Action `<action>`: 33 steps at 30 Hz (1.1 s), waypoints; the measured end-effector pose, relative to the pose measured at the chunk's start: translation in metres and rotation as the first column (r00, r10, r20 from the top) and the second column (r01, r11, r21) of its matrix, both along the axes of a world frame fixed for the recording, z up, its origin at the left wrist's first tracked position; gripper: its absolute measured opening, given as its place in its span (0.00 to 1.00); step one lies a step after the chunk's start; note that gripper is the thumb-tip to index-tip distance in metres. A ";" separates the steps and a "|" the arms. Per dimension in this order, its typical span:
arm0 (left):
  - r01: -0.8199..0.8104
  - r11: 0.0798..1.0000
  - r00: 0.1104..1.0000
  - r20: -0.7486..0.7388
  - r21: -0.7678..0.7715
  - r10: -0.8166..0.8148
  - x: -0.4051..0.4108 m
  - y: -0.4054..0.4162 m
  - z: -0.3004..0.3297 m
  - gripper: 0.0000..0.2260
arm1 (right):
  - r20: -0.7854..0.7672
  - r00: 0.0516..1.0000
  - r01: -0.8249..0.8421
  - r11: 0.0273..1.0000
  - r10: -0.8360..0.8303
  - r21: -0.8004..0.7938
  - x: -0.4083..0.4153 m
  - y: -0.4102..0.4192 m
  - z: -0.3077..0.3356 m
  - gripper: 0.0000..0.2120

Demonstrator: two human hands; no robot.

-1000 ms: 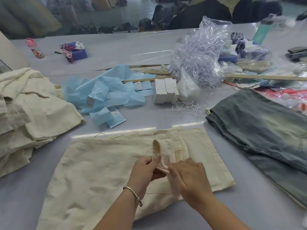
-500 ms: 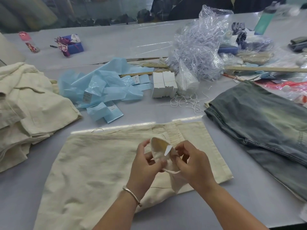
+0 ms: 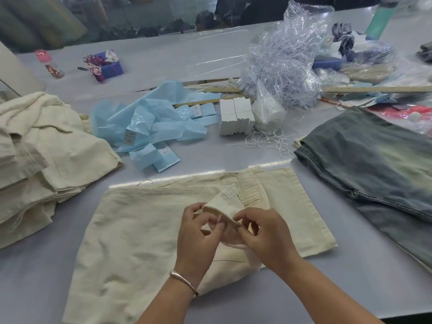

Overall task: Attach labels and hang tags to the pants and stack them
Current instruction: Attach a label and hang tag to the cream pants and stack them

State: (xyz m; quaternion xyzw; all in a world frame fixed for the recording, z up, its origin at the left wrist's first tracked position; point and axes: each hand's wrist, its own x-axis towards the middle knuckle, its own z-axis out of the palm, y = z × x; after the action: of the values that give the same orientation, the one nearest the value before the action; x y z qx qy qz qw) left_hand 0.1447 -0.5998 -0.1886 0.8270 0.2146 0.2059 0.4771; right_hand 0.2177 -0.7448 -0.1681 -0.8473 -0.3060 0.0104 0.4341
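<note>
Cream pants (image 3: 131, 232) lie flat on the grey table in front of me. A flap of their waistband (image 3: 224, 204) is lifted off the cloth. My left hand (image 3: 198, 232) pinches the flap's left edge. My right hand (image 3: 266, 235) pinches its right edge, fingers curled. Between my fingers the label is hidden. White hang tags (image 3: 236, 116) stand in a block behind the pants, with loose white strings (image 3: 268, 139) beside them. Folded cream pants (image 3: 39, 155) are piled at the left.
Washed denim pants (image 3: 374, 164) lie at the right. Blue plastic packets (image 3: 149, 127) are scattered mid-table. A clear bag of plastic loops (image 3: 285, 59) stands behind the tags. A wooden ruler (image 3: 374, 89) and clutter fill the far right. A small bottle (image 3: 50, 64) stands far left.
Both hands have stayed on the waistband flap and worked along it. A white label seen inside the flap half a second ago is now covered by cloth and fingers.
</note>
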 end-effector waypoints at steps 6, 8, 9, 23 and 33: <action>0.019 0.793 0.999 -0.025 -0.609 -0.043 -0.004 0.005 0.003 0.05 | -0.065 0.997 0.045 0.998 -0.042 0.046 0.002 -0.002 -0.003 0.07; 0.031 0.741 0.996 -0.038 -0.670 -0.075 -0.009 0.004 0.002 0.08 | -0.093 0.995 0.050 0.997 -0.044 0.066 0.001 -0.004 -0.004 0.07; 0.037 0.721 0.995 -0.039 -0.692 -0.089 -0.010 0.003 0.002 0.08 | -0.104 0.994 0.050 0.996 -0.042 0.075 0.000 -0.004 -0.005 0.07; 0.119 0.655 0.974 -0.039 -0.746 -0.221 -0.018 0.000 -0.003 0.09 | -0.202 0.979 0.075 0.983 -0.039 0.171 -0.009 -0.008 -0.013 0.08; 0.295 0.601 0.932 0.084 -0.743 -0.353 0.000 0.008 0.007 0.07 | -0.250 0.959 0.214 0.918 -0.133 0.333 0.013 -0.010 0.012 0.06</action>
State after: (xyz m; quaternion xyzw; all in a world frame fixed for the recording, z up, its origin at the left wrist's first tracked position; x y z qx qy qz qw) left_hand 0.1451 -0.5918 -0.1820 0.5909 0.1430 -0.0194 0.7938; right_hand 0.2309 -0.7545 -0.1560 -0.7717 -0.1755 0.0104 0.6112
